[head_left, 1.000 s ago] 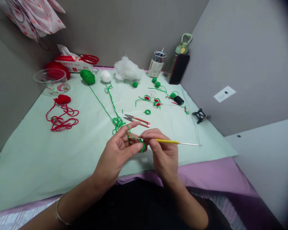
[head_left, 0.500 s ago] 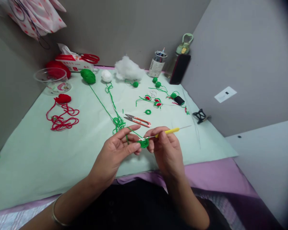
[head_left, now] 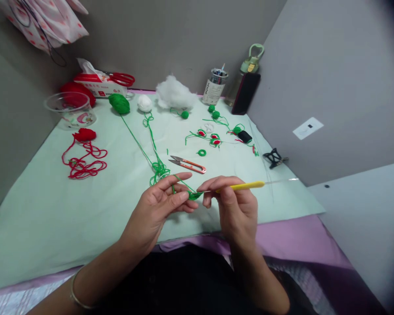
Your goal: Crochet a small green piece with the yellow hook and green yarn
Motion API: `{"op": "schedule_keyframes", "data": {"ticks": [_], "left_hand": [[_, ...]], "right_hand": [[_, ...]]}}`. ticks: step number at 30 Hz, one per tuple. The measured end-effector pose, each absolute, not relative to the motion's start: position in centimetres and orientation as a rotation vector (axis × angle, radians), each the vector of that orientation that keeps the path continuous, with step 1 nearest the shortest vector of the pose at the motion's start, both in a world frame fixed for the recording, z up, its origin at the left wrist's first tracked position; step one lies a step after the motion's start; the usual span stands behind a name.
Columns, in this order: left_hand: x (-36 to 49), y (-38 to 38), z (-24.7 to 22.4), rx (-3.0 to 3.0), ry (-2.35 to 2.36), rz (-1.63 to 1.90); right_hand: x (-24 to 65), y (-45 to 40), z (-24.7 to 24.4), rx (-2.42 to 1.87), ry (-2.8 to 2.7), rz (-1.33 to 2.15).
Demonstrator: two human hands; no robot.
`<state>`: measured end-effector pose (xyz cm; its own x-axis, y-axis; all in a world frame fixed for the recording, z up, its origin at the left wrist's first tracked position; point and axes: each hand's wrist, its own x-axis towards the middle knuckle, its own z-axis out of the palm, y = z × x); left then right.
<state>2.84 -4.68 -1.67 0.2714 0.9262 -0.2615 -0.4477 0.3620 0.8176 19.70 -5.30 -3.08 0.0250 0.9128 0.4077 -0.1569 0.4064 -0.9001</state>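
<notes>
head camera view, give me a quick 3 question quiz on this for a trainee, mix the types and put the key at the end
1. Multiple choice: what colour is the handle of the hook in the right hand?
a) red
b) yellow
c) green

2. True or false: the left hand pinches the small green yarn piece between thumb and fingers.

3. Fill in: at the far side of the table, the white yarn ball sits between the green yarn ball and the ____.

Key:
1. b, yellow
2. True
3. pile of white fluff
</notes>
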Motion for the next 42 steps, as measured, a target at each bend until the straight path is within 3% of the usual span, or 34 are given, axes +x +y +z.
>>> {"op": "schedule_keyframes", "data": {"ticks": [10, 19, 23, 27, 30, 39, 42], "left_hand": [[3.0, -4.3, -2.6, 0.866, 0.898, 1.159], [3.2, -4.8, -1.8, 0.671, 0.821, 1.091], [2.7, -4.5, -0.8, 0.524, 0.685, 0.921], [2.3, -4.2, -0.5, 0.586, 0.718, 1.008], [2.5, -4.3, -0.8, 0.656, 0.734, 1.029], [2.9, -4.8, -1.7, 0.837, 0.781, 1.022], [3.2, -4.8, -1.6, 0.793, 0.810, 1.083]], "right_hand": [[19.9, -6.7, -2.4, -0.872, -1.875, 0.248], [19.4, -6.6, -3.5, -0.919, -1.966, -0.202], [19.7, -6.5, -3.7, -0.898, -1.811, 0.080], [19.7, -6.1, -3.2, -0.828, -1.472, 0.584], [19.4, -5.7, -3.0, -0.755, -1.315, 0.766], [19.0, -5.8, -3.1, -0.789, -1.480, 0.676], [18.9, -6.1, -3.5, -0.858, -1.613, 0.463]]}}
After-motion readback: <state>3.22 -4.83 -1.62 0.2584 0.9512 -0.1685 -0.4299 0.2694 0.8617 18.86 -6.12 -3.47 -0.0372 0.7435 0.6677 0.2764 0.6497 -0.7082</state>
